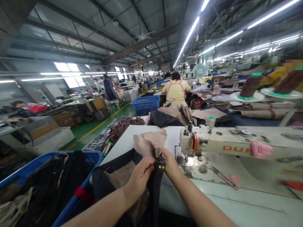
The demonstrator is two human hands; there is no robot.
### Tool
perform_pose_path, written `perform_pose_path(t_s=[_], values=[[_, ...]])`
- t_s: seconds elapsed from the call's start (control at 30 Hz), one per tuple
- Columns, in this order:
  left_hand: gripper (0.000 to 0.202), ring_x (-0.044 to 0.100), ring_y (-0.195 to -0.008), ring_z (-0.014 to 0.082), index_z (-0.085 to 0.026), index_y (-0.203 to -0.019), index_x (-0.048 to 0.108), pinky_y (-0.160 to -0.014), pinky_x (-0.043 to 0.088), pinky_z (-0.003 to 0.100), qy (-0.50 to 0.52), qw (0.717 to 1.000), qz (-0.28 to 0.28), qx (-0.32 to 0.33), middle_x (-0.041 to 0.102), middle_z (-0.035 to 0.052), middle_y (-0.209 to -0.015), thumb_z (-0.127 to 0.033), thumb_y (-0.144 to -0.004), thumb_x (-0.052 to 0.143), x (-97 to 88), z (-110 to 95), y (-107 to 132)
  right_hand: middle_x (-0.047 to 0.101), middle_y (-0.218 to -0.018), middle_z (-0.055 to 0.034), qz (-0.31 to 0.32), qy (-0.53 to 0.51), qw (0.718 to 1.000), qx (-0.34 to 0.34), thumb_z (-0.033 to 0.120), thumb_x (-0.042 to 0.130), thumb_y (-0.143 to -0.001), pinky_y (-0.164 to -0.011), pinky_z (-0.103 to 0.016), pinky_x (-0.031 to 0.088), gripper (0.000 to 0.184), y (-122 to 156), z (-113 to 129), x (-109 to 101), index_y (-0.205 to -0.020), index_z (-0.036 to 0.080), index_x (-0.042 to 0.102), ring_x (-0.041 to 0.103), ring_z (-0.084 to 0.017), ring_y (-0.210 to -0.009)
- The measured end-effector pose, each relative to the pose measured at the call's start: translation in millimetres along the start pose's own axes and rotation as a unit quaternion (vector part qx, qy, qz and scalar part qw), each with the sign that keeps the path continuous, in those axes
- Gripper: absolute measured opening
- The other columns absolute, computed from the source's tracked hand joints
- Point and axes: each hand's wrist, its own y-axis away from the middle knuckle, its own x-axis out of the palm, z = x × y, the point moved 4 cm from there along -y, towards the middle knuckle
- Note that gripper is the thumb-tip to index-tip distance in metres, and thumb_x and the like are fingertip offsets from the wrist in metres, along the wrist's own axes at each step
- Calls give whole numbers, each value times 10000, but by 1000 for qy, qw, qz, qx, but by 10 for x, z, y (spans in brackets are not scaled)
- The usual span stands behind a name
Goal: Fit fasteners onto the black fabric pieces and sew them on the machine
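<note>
With left hand (142, 175) and right hand (169, 164), gripping flat black strap (156, 187) with two gold-coloured studs (162, 167) at white tabletop (123, 138); apparently positioning it, probably needing steady tension.

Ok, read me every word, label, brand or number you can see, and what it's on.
"DU", then a partly covered letter: red lettering on the sewing machine; a pink object hides what follows.
Nothing else is readable; anything farther off is too small or blurred.
</note>
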Motion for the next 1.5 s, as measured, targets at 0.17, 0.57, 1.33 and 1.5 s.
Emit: perform_pose_path(t_s=[0.17,0.57,1.33,1.5], values=[[342,627,-973,244,-197,-1026,673,-919,499,364,67,990,-108,-60,692,76,-1042,-491,-1013,498,178,339,44,719,-1055,-114,-73,55,996,14,323,498,-1005,-826,-357,601,257,412,205,-544,-1104,207,705,699,-236,-977],[350,619,-1003,247,-208,-1014,695,-970,485,368,115,986,-97,-72,703,69,-1044,-515,-998,527,416,382,147,599,-1355,-95,27,99,992,-72,319,776,-871,-1008,-405,563,536,367,729,-748,-1382,361,620,631,-263,-1197],[400,541,-843,204,-195,-912,634,-796,445,305,145,984,-48,-94,605,29,-877,-567,-990,511,302,566,332,612,-761,-16,35,55,997,-37,266,537,-979,-680,-274,500,197,138,811,-428,-811,231,634,594,-169,-736],[315,556,-878,205,-197,-955,607,-808,464,304,129,989,-26,-69,587,37,-919,-493,-1008,514,239,449,318,474,-625,47,132,-41,979,148,342,556,-933,-592,-237,405,236,121,778,-464,-735,216,583,456,-130,-604]])
